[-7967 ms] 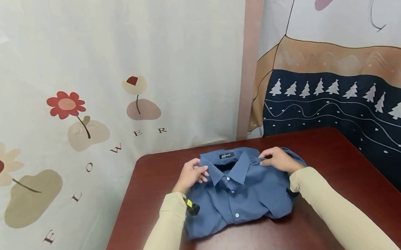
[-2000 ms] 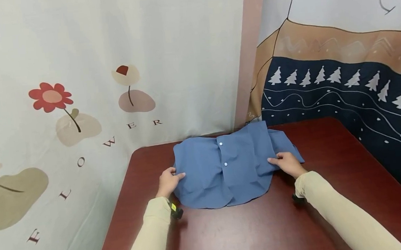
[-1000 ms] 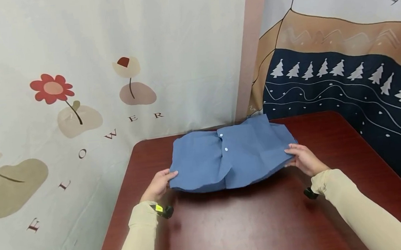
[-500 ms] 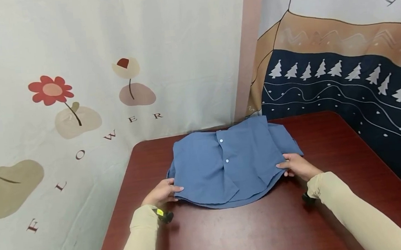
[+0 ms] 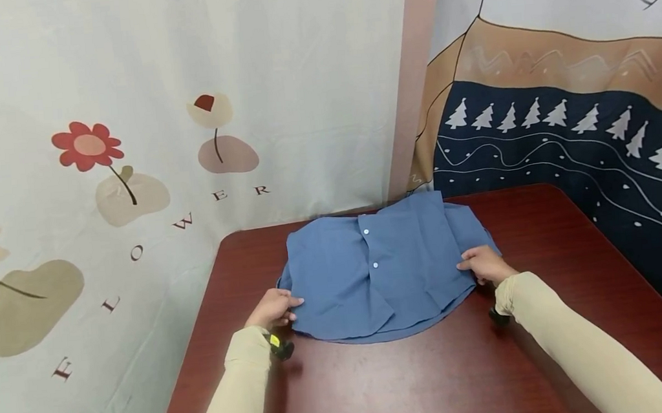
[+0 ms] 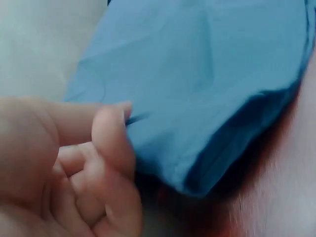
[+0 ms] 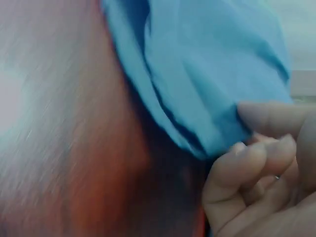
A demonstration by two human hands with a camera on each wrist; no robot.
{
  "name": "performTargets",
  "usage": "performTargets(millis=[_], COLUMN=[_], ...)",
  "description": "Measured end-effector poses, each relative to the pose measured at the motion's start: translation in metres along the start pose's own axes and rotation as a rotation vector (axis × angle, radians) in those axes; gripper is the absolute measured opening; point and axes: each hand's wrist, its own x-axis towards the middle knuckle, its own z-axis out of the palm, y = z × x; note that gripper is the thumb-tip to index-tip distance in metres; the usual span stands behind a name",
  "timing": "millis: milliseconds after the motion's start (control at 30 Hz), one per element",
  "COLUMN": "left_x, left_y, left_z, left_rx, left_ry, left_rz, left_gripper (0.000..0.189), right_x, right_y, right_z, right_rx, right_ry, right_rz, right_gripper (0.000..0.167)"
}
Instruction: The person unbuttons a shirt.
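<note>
A blue button-up shirt point(image 5: 336, 277) lies folded over on the table, its curved hem toward the person and two white buttons showing on its front strip. The collar is hidden. At the shirt's left edge, my left hand point(image 5: 271, 307) pinches the cloth between thumb and finger; the left wrist view shows the hem point(image 6: 232, 133) gaping beside those fingers. My right hand point(image 5: 486, 264) pinches the opposite edge near the hem's right corner. In the right wrist view the layered cloth point(image 7: 197, 89) hangs from the thumb and curled fingers.
The dark red table point(image 5: 392, 390) reaches back to a pale curtain point(image 5: 311, 104) printed with flowers and letters. At the right hangs a navy cloth point(image 5: 537, 151) with white trees. The shirt's far edge lies close to the table's back edge.
Eight seconds ago the collar faced up; now it is hidden and the hem lies nearest. A second ago the hem was raised; it has since come down, and the hands have drawn slightly inward.
</note>
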Motion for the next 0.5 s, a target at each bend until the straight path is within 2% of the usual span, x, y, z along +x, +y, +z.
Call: performTargets(millis=[67, 133, 233, 333, 433, 500], left_x=[0.002, 0.003, 0.000, -0.008, -0.017, -0.020], left_y=[0.005, 0.012, 0.026, 0.043, 0.055, 0.057], left_z=[0.001, -0.001, -0.007, -0.016, -0.023, -0.025], left_rx=[-0.086, -0.172, -0.305, -0.452, -0.607, -0.688], left_ry=[-0.007, -0.018, -0.061, -0.115, -0.169, -0.198], left_rz=[-0.001, 0.030, 0.143, 0.291, 0.435, 0.525], left_gripper=[0.030, 0.027, 0.023, 0.020, 0.014, 0.017], right_x=[0.000, -0.002, -0.005, -0.009, -0.013, -0.014], right_y=[-0.006, -0.014, -0.029, -0.044, -0.054, -0.055], right_z=[-0.001, -0.004, -0.012, -0.021, -0.030, -0.034], right_rx=[0.073, 0.158, 0.341, 0.583, 0.834, 0.946], right_ry=[-0.004, -0.010, -0.025, -0.055, -0.109, -0.140], right_rz=[0.004, -0.002, -0.052, -0.180, -0.346, -0.445], right_gripper=[0.024, 0.033, 0.020, 0.000, 0.015, 0.022])
